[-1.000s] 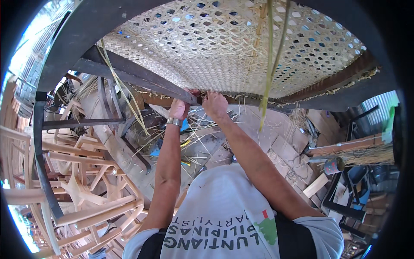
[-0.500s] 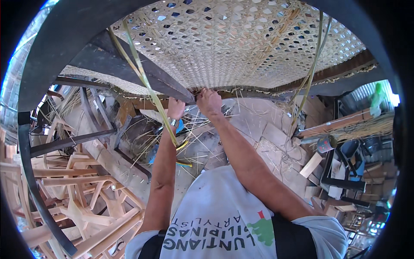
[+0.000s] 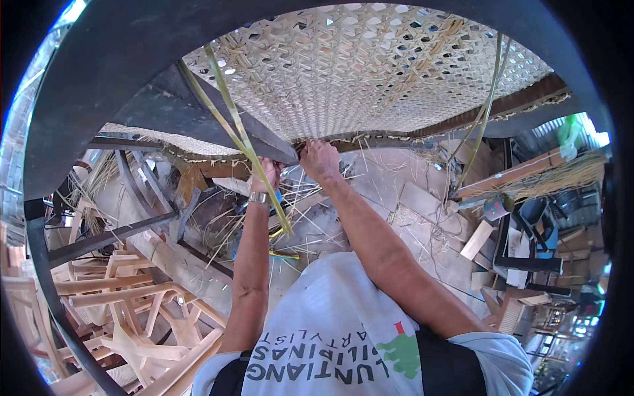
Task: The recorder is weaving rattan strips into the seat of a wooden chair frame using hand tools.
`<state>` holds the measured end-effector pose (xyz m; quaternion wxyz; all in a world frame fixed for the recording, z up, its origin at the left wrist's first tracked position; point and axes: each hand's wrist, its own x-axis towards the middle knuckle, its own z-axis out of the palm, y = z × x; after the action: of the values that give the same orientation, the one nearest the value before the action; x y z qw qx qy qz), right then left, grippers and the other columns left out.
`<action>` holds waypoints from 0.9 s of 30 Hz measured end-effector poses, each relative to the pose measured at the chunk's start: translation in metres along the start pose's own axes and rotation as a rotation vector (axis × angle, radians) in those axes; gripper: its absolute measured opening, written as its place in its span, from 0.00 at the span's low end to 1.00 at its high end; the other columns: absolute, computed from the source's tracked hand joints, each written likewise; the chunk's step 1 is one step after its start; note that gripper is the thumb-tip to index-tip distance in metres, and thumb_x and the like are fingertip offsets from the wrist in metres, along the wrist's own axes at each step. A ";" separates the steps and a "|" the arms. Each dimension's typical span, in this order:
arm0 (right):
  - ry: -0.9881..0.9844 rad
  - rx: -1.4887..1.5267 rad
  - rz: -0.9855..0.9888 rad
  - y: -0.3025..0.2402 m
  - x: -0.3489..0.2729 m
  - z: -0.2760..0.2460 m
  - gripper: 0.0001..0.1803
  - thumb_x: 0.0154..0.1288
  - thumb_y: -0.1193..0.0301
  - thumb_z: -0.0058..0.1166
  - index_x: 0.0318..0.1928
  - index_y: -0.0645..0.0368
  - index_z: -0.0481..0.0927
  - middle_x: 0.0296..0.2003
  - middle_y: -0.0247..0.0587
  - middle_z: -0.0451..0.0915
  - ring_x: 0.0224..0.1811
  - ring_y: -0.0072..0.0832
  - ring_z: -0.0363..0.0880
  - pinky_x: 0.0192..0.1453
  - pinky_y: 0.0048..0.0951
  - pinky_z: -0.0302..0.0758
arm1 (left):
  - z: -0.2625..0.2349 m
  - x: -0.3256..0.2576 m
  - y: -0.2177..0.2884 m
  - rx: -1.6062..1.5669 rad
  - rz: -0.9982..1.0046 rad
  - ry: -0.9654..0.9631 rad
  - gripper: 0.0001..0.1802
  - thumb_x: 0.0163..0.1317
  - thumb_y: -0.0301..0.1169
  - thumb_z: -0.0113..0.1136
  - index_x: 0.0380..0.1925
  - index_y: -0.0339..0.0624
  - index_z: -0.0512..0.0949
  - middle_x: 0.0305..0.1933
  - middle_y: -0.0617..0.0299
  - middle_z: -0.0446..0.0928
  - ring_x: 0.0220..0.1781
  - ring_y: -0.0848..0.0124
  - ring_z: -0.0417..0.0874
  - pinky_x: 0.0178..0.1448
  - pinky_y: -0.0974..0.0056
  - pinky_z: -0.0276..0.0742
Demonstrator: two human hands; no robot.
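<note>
A large woven cane panel (image 3: 356,72) fills the top of the view, set in a dark wooden frame (image 3: 86,79). A dark wooden bar (image 3: 218,109) slants across it and ends between my hands. My right hand (image 3: 320,160) is closed, fingers bent against the panel's lower edge just right of the bar's end. My left hand (image 3: 265,175) is closed below the same edge, left of the bar, partly behind a hanging cane strand (image 3: 247,148). Whatever either hand pinches is too small or hidden to make out. More loose strands (image 3: 485,112) hang at the right.
Unfinished pale wooden chair frames (image 3: 142,317) crowd the lower left. Cut cane scraps (image 3: 310,198) litter the floor below my hands. A small tin can (image 3: 497,206), a wood block (image 3: 477,240) and a bundle of cane (image 3: 561,175) lie at the right.
The view has shifted slightly, moving the panel down a little. My left hand has drawn slightly down and left, with its wrist turned. My right hand stays at the panel's edge.
</note>
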<state>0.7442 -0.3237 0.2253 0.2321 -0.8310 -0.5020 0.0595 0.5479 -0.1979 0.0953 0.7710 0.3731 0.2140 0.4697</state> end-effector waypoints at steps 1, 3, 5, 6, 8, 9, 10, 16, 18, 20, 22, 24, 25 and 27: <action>-0.059 -0.019 0.021 0.004 0.001 -0.007 0.17 0.88 0.60 0.65 0.59 0.55 1.00 0.55 0.57 1.03 0.59 0.62 1.04 0.67 0.65 1.00 | -0.001 0.005 -0.007 0.133 0.001 -0.023 0.08 1.03 0.33 0.65 0.68 0.45 0.89 0.60 0.59 0.96 0.60 0.63 0.99 0.58 0.53 1.00; -0.147 0.039 -0.095 -0.066 -0.006 -0.011 0.17 0.88 0.59 0.65 0.59 0.55 1.00 0.56 0.57 1.03 0.59 0.61 1.04 0.67 0.65 1.00 | -0.101 0.004 0.019 0.806 0.512 0.026 0.09 0.99 0.34 0.70 0.66 0.44 0.93 0.61 0.53 0.99 0.64 0.53 1.02 0.65 0.47 0.99; -0.047 0.009 -0.028 -0.030 -0.005 -0.010 0.17 0.88 0.58 0.67 0.57 0.54 1.01 0.56 0.56 1.03 0.59 0.60 1.05 0.66 0.63 1.01 | -0.076 0.021 0.006 1.179 0.481 -0.125 0.12 0.97 0.35 0.71 0.66 0.43 0.95 0.62 0.50 1.00 0.66 0.49 1.02 0.68 0.44 0.97; -0.041 -0.014 0.006 -0.012 -0.004 -0.007 0.17 0.88 0.58 0.67 0.57 0.54 1.01 0.56 0.56 1.03 0.59 0.60 1.05 0.66 0.63 1.01 | -0.062 0.024 -0.002 1.569 0.454 -0.250 0.14 0.95 0.36 0.71 0.67 0.42 0.96 0.63 0.46 1.01 0.68 0.44 1.02 0.71 0.41 0.96; -0.066 -0.005 0.040 0.004 -0.003 -0.006 0.18 0.89 0.57 0.67 0.57 0.54 1.01 0.55 0.56 1.03 0.59 0.60 1.05 0.67 0.63 1.01 | -0.028 0.024 -0.003 1.361 0.173 -0.156 0.19 0.92 0.35 0.69 0.71 0.40 0.97 0.67 0.41 1.00 0.72 0.36 1.00 0.78 0.36 0.92; -0.080 0.001 0.022 -0.003 -0.007 -0.004 0.18 0.89 0.57 0.67 0.57 0.54 1.01 0.55 0.56 1.03 0.59 0.60 1.05 0.67 0.63 1.01 | -0.032 0.013 0.002 1.459 0.229 -0.163 0.19 0.91 0.34 0.68 0.71 0.40 0.97 0.67 0.41 1.00 0.73 0.35 0.99 0.79 0.35 0.92; -0.097 0.014 0.011 -0.010 -0.012 -0.001 0.18 0.89 0.57 0.66 0.58 0.54 1.01 0.56 0.57 1.03 0.60 0.60 1.05 0.67 0.64 1.01 | -0.036 0.001 0.008 1.558 0.282 -0.169 0.19 0.91 0.34 0.67 0.71 0.40 0.97 0.67 0.40 1.00 0.73 0.34 0.98 0.80 0.35 0.91; -0.057 -0.052 -0.065 0.030 -0.018 0.000 0.21 0.94 0.55 0.63 0.61 0.58 0.98 0.58 0.58 1.02 0.65 0.62 1.02 0.72 0.63 0.98 | 0.027 -0.010 0.007 1.227 0.424 -0.136 0.18 0.80 0.38 0.70 0.56 0.34 0.93 0.50 0.33 0.96 0.51 0.26 0.97 0.56 0.30 0.89; 0.080 0.046 -0.284 0.013 -0.028 -0.006 0.21 0.94 0.56 0.67 0.67 0.61 0.95 0.66 0.64 0.97 0.71 0.65 0.98 0.76 0.63 0.96 | -0.032 -0.017 0.020 1.178 0.366 -0.079 0.15 0.87 0.36 0.74 0.61 0.36 0.92 0.53 0.40 0.96 0.53 0.37 1.00 0.59 0.37 0.95; 0.138 0.146 -0.287 0.036 -0.054 -0.017 0.21 0.92 0.59 0.71 0.69 0.62 0.92 0.71 0.66 0.93 0.74 0.66 0.95 0.76 0.64 0.95 | -0.021 -0.045 0.000 0.688 0.128 0.069 0.14 0.91 0.37 0.75 0.62 0.38 0.91 0.54 0.46 0.96 0.56 0.45 1.01 0.63 0.40 0.97; 0.207 0.255 -0.291 0.057 -0.090 -0.025 0.22 0.91 0.62 0.74 0.72 0.63 0.89 0.76 0.67 0.89 0.76 0.68 0.92 0.76 0.65 0.94 | -0.004 -0.066 0.007 0.188 -0.057 0.209 0.13 0.95 0.37 0.77 0.63 0.40 0.91 0.55 0.53 0.95 0.59 0.52 1.01 0.66 0.44 1.00; 0.244 0.344 -0.489 0.074 -0.132 -0.020 0.34 0.81 0.68 0.81 0.81 0.63 0.85 0.80 0.67 0.83 0.81 0.68 0.87 0.80 0.65 0.92 | 0.000 -0.088 0.032 0.006 -0.081 0.162 0.15 0.98 0.42 0.79 0.65 0.42 0.92 0.60 0.58 0.96 0.68 0.58 1.00 0.75 0.46 1.01; 0.038 0.313 -0.497 0.099 -0.153 -0.010 0.38 0.80 0.67 0.82 0.84 0.63 0.84 0.81 0.66 0.82 0.82 0.69 0.87 0.81 0.65 0.91 | 0.018 -0.097 0.041 0.055 -0.077 0.186 0.20 0.95 0.45 0.82 0.68 0.41 0.93 0.66 0.55 0.98 0.69 0.59 1.01 0.74 0.49 1.00; -0.217 0.256 -0.630 0.136 -0.200 0.029 0.43 0.79 0.64 0.84 0.88 0.62 0.81 0.84 0.65 0.81 0.83 0.69 0.86 0.84 0.65 0.90 | 0.034 -0.115 0.077 0.194 -0.053 0.156 0.24 0.97 0.49 0.80 0.72 0.41 0.93 0.75 0.52 0.98 0.74 0.61 1.01 0.75 0.51 0.99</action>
<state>0.7467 -0.5395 0.1118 0.2867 -0.5886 -0.7437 0.1352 0.4738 -0.2912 0.1743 0.7244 0.4024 0.3275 0.4540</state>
